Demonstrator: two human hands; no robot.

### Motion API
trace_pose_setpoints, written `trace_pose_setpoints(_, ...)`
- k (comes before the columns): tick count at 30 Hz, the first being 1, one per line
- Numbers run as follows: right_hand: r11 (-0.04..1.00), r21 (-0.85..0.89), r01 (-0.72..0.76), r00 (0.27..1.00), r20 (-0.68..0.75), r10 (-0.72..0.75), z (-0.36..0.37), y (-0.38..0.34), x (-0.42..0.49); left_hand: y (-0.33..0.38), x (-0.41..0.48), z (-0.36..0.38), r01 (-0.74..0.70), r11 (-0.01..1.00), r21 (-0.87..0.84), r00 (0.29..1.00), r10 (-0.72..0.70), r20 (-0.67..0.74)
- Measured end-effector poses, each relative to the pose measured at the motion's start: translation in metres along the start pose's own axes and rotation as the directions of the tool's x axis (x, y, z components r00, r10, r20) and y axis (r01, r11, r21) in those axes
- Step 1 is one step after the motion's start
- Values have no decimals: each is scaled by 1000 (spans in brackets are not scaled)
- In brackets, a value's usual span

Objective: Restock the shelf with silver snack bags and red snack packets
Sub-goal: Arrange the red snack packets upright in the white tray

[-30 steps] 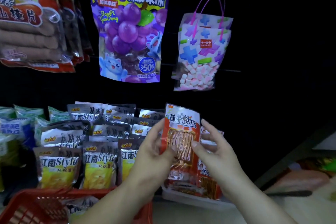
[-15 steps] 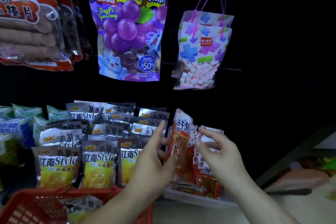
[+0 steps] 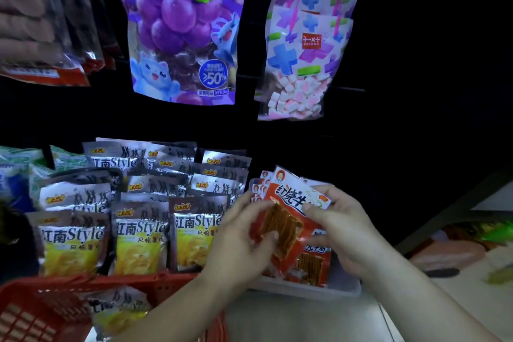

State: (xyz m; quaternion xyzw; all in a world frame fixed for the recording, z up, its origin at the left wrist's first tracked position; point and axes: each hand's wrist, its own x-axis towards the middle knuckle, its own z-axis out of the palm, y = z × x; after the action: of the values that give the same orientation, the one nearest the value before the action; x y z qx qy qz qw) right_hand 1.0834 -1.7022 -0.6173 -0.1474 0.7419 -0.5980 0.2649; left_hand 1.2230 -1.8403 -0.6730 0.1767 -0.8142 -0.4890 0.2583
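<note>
Rows of silver snack bags stand left of the grip. Beneath it, a white tray holds the standing red packets. The left hand and right hand pinch one tilted red snack packet between them. Pushed in crooked, it could topple that row.

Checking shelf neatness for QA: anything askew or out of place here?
Only the front red snack packet: it is tilted, top leaning right, unlike the upright silver snack bags. The left hand and right hand both hold it over the white tray, so likely mid-placement.
</note>
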Motion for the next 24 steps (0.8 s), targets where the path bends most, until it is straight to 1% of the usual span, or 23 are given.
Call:
trace_pose_setpoints(2,999,-47,19,999,43,-17,1,-2,-1,-6,9,1,98,983,-153,995,-93,41)
trace_pose_setpoints(3,995,-89,39,998,49,-34,2,-3,-2,-7,13,1,150,970,-194,989,-143,47)
trace_pose_setpoints(4,984,-157,88,995,51,-81,3,-6,-2,-10,18,3,177,964,-200,984,-173,34)
trace_pose_setpoints(6,930,-313,194,981,48,-188,5,-10,1,-17,26,4,172,969,-179,985,-174,8)
trace_pose_setpoints(8,887,-395,240,970,56,-237,9,-15,11,-24,35,2,163,974,-157,986,-164,9)
trace_pose_setpoints(10,789,-540,293,953,104,-283,14,-15,27,-35,43,2,183,979,-95,983,-179,50)
trace_pose_setpoints(11,739,-602,302,951,139,-276,16,-10,37,-43,45,2,195,980,-46,979,-192,63)
trace_pose_setpoints(13,706,-654,273,962,190,-196,22,7,58,-60,49,3,234,972,26,971,-235,43)
trace_pose_setpoints(14,695,-674,249,968,206,-146,25,18,69,-68,50,4,257,966,36,966,-259,30)
trace_pose_setpoints(16,665,-705,248,965,242,-103,28,40,86,-83,53,7,287,957,47,957,-288,30)
trace_pose_setpoints(18,665,-703,250,959,275,-70,30,65,100,-94,55,10,314,948,60,947,-317,57)
trace_pose_setpoints(19,675,-697,243,953,303,-31,29,78,106,-99,56,12,326,943,68,942,-331,65)
trace_pose_setpoints(21,685,-699,206,914,387,121,26,100,113,-109,57,18,341,936,85,936,-347,61)
trace_pose_setpoints(24,660,-742,121,798,468,379,16,114,120,-117,57,27,357,928,103,927,-366,86)
